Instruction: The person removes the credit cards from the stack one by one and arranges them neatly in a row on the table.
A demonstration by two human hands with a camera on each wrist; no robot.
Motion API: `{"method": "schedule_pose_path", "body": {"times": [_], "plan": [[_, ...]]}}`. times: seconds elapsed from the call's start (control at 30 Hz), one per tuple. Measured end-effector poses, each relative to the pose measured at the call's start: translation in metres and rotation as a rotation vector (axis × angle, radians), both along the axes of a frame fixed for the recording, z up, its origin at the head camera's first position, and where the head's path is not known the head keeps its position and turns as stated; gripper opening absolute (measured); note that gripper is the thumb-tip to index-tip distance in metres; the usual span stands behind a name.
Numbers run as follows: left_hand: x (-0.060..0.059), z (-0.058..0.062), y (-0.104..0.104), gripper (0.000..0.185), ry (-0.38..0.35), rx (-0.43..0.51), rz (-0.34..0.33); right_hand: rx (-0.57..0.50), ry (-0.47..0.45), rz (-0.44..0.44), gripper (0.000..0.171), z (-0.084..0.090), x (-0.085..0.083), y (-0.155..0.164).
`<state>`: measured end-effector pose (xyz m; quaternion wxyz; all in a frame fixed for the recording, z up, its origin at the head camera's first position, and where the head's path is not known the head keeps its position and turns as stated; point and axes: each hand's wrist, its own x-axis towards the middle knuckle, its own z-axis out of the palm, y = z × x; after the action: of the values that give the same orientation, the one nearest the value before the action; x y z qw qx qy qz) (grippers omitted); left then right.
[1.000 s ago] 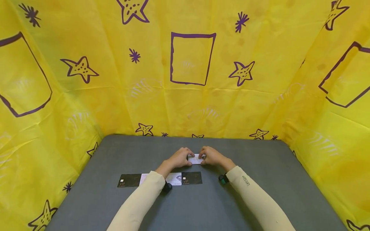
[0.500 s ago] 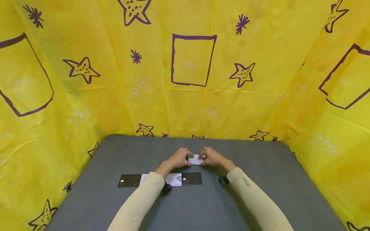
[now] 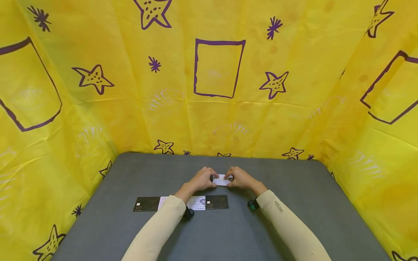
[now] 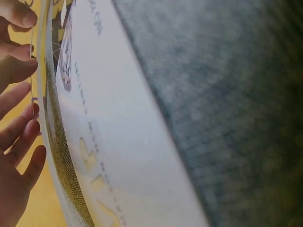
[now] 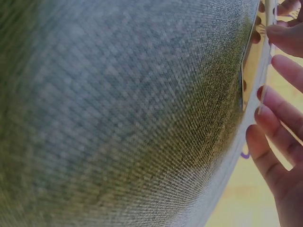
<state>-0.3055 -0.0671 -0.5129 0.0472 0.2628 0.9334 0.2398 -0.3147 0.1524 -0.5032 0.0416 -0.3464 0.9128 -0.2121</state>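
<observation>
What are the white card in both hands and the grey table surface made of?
White card: likely rigid plastic, smooth; thin straight edge, printed face. Table surface: apparently woven fabric or felt, matte; weave shows in the right wrist view.

A white card (image 3: 222, 180) is being held over a grey table (image 3: 294, 203). Black cards (image 3: 146, 204) and cream sleeves (image 3: 156, 232) are being shown. Yellow sheeting (image 3: 294, 90) is being patterned with purple stars.

Matt grey woven cloth table cover (image 3: 294, 203), glossy plastic cards (image 3: 217, 201), thin shiny yellow sheeting (image 3: 98, 119).
</observation>
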Motion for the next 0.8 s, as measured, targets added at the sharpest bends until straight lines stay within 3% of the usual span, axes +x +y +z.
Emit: {"method": "schedule_pose_path", "body": {"times": [0.17, 0.47, 0.8], "plan": [[0.0, 0.002, -0.001, 0.036, 0.0, -0.003, 0.006, -0.01, 0.063, -0.001, 0.021, 0.0, 0.001, 0.002], [0.001, 0.007, -0.002, 0.036, -0.025, 0.021, 0.036, -0.026, 0.059, -0.015, 0.021, 0.006, 0.003, 0.002], [0.006, 0.012, 0.0, 0.035, 0.031, 0.021, 0.058, -0.026, 0.107, -0.04, 0.02, 0.01, 0.007, 0.001]]}}
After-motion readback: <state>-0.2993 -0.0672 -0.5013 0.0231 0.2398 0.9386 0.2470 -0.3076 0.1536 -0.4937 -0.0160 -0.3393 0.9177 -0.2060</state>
